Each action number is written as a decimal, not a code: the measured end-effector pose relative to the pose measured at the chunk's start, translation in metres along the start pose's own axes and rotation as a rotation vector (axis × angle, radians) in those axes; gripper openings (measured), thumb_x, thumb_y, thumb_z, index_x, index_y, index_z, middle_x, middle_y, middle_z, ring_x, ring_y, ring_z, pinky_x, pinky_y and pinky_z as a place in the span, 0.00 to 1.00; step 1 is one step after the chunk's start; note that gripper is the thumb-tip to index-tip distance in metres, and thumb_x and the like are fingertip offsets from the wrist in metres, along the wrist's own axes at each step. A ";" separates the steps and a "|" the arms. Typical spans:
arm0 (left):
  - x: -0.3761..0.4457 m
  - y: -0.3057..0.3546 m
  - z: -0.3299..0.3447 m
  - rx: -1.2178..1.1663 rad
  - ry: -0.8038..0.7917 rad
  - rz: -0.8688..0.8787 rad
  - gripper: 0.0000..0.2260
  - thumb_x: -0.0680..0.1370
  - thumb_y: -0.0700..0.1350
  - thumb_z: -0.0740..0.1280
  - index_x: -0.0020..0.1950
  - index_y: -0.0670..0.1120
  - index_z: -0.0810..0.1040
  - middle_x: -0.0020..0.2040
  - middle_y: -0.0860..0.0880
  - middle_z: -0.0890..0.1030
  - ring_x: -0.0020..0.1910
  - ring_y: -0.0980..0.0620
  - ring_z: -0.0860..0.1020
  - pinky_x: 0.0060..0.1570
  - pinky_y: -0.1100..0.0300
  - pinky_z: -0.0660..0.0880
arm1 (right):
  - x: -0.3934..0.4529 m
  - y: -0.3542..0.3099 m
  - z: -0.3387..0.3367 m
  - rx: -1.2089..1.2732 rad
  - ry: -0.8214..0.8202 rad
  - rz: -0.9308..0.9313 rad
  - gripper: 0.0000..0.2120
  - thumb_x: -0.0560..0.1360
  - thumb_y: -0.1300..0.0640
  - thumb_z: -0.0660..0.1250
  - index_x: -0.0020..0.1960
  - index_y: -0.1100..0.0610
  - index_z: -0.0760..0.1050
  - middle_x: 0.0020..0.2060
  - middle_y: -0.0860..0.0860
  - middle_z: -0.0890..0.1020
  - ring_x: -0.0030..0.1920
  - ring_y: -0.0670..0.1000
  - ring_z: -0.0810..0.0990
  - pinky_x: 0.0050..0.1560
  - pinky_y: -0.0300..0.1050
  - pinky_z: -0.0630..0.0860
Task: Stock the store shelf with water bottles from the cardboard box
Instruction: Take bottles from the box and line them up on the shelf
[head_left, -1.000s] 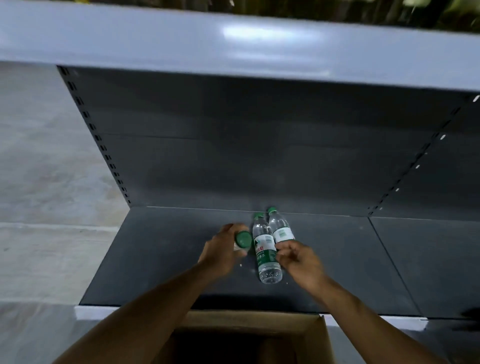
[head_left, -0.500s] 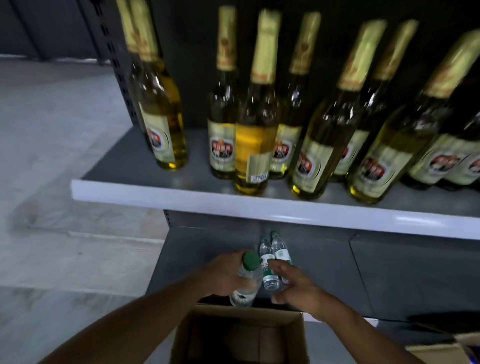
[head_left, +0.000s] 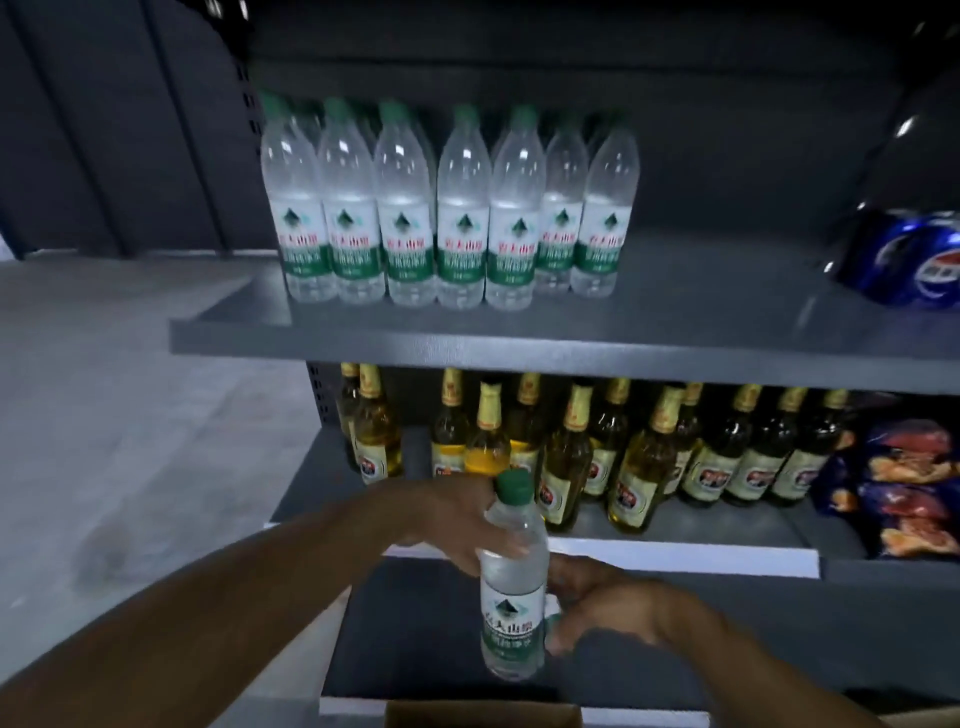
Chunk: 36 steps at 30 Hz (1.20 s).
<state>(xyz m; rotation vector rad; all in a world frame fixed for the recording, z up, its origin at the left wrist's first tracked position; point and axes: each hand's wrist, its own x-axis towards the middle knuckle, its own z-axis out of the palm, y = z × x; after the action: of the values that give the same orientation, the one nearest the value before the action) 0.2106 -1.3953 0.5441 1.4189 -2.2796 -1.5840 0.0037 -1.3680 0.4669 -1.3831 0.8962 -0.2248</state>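
Note:
My left hand (head_left: 447, 517) grips a clear water bottle (head_left: 511, 597) with a green cap and green label, held upright in front of the lower shelves. Just to its right, my right hand (head_left: 602, 605) has its fingers curled round a second water bottle (head_left: 551, 610); only a sliver of it and its green cap show. Several matching water bottles (head_left: 447, 208) stand in rows on the left half of the grey upper shelf (head_left: 467, 348). The top rim of the cardboard box (head_left: 483, 716) shows at the bottom edge.
Glass beer bottles (head_left: 597, 457) with gold foil necks fill the middle shelf. Blue cola cans (head_left: 914, 260) sit at the right end of the upper shelf, with bare shelf between them and the water bottles. Snack bags (head_left: 904, 488) lie at the middle shelf's right.
The view has swung up from the bottom shelf to the upper shelves. Both hands have lifted off the bottom shelf, my left carrying its bottle upward and upright.

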 end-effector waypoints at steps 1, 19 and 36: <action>-0.009 0.017 -0.008 -0.006 -0.004 0.020 0.14 0.77 0.45 0.68 0.62 0.43 0.77 0.60 0.41 0.79 0.60 0.43 0.77 0.59 0.48 0.76 | -0.009 -0.015 0.001 -0.008 -0.017 -0.010 0.35 0.69 0.72 0.69 0.66 0.41 0.69 0.63 0.38 0.76 0.63 0.38 0.74 0.54 0.36 0.75; -0.079 0.208 -0.110 0.021 0.343 0.158 0.18 0.77 0.55 0.66 0.62 0.46 0.74 0.56 0.46 0.80 0.40 0.48 0.85 0.36 0.62 0.80 | -0.067 -0.172 -0.033 -0.066 0.593 -0.345 0.33 0.65 0.62 0.77 0.65 0.50 0.68 0.55 0.47 0.82 0.56 0.46 0.81 0.60 0.46 0.76; 0.016 0.198 -0.153 -0.093 0.716 0.298 0.13 0.72 0.50 0.73 0.53 0.48 0.77 0.45 0.54 0.80 0.41 0.51 0.83 0.45 0.51 0.82 | -0.015 -0.194 -0.129 -0.021 0.854 -0.452 0.25 0.67 0.64 0.76 0.60 0.49 0.73 0.51 0.44 0.82 0.52 0.42 0.80 0.51 0.38 0.77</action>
<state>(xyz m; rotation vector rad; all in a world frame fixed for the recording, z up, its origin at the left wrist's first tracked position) 0.1458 -1.5049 0.7601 1.2666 -1.8423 -0.8830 -0.0226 -1.4989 0.6587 -1.5050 1.2533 -1.2199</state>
